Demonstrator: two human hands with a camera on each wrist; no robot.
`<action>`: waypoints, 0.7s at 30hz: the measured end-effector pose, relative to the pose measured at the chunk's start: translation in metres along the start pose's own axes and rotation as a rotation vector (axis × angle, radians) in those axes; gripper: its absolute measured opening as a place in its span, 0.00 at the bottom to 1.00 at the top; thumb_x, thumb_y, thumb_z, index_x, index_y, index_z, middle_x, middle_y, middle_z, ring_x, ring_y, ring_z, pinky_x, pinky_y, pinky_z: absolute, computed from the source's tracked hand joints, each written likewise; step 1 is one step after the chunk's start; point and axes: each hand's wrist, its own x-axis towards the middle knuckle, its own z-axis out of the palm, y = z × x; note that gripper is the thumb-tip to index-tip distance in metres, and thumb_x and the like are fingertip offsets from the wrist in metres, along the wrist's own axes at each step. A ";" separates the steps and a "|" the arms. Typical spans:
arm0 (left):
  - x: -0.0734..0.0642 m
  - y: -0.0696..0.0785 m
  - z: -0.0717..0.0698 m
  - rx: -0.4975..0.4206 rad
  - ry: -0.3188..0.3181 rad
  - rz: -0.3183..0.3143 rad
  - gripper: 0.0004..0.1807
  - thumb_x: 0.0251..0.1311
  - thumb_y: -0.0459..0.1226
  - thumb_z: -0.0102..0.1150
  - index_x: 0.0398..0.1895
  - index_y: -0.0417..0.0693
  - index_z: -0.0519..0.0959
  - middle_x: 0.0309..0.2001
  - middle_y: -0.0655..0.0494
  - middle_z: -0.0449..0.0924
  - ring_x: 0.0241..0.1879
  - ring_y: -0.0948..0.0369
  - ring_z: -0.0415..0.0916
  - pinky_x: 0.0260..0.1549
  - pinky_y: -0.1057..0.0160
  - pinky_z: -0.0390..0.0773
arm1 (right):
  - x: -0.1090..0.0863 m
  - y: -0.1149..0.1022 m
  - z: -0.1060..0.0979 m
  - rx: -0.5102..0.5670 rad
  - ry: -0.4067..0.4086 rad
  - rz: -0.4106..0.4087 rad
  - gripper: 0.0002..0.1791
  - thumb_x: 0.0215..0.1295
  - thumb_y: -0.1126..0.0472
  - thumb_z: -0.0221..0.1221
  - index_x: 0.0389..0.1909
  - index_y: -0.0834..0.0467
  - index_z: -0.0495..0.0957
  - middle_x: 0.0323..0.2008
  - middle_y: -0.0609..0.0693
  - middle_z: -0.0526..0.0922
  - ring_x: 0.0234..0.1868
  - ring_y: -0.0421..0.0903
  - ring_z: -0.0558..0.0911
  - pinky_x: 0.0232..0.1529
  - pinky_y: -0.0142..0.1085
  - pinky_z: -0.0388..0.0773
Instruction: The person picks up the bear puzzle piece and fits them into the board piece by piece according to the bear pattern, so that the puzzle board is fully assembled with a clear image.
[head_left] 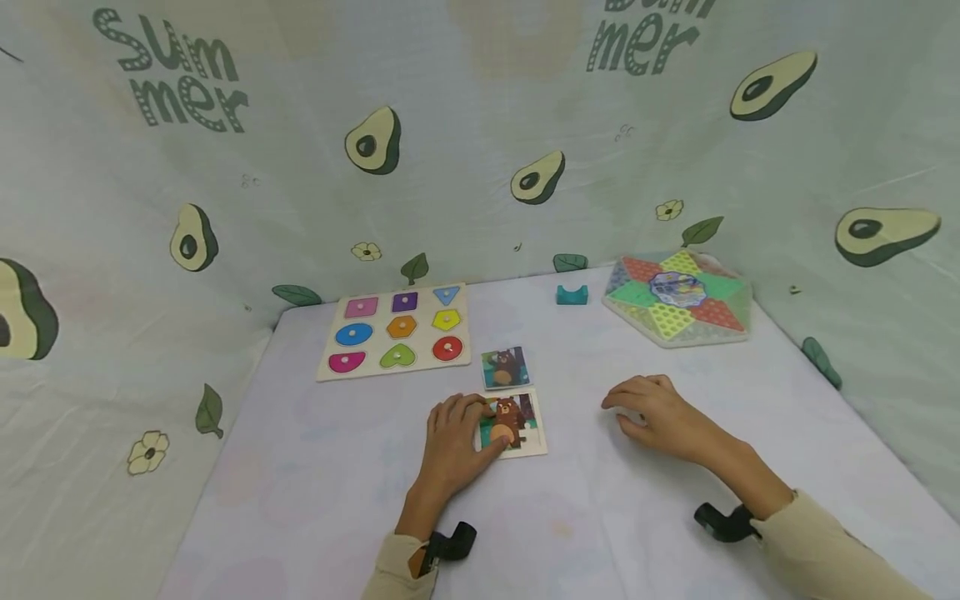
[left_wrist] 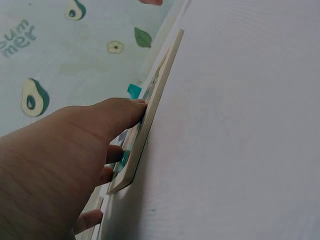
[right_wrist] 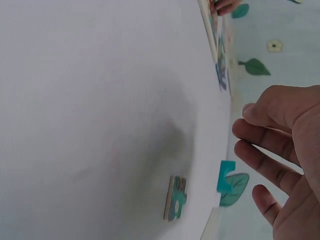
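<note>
My left hand (head_left: 453,446) rests on the left side of a small wooden jigsaw board (head_left: 535,433) with a brown bear picture. Its thumb and a forefinger touch the picture's face. Just behind lies a matching bear picture card (head_left: 506,367). My right hand (head_left: 663,417) hovers over the table to the right, fingers loosely bent with nothing between them. Below it in the right wrist view, a loose teal jigsaw piece (right_wrist: 175,198) lies on the cloth; in the head view it is hidden.
A shape board (head_left: 393,331) with coloured knobbed pieces stands back left. A teal notched block (head_left: 572,295) lies at the back. At back right is a hexagonal patterned box (head_left: 678,298). A printed cloth backdrop (head_left: 450,225) rises behind the white table (head_left: 337,483).
</note>
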 end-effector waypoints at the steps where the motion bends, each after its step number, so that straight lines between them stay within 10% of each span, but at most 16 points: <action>1: 0.000 0.000 0.000 -0.007 0.000 0.000 0.29 0.59 0.64 0.59 0.54 0.58 0.78 0.65 0.56 0.70 0.71 0.48 0.55 0.70 0.39 0.50 | -0.003 0.004 -0.002 -0.004 -0.002 0.015 0.13 0.55 0.69 0.69 0.43 0.56 0.85 0.44 0.46 0.83 0.48 0.48 0.80 0.49 0.51 0.66; 21: 0.000 -0.002 -0.001 -0.013 -0.010 0.017 0.28 0.61 0.63 0.58 0.57 0.58 0.77 0.66 0.56 0.69 0.71 0.48 0.54 0.70 0.39 0.48 | -0.031 0.032 -0.019 -0.022 -0.177 0.233 0.16 0.55 0.61 0.72 0.46 0.54 0.85 0.46 0.45 0.83 0.51 0.53 0.78 0.49 0.56 0.62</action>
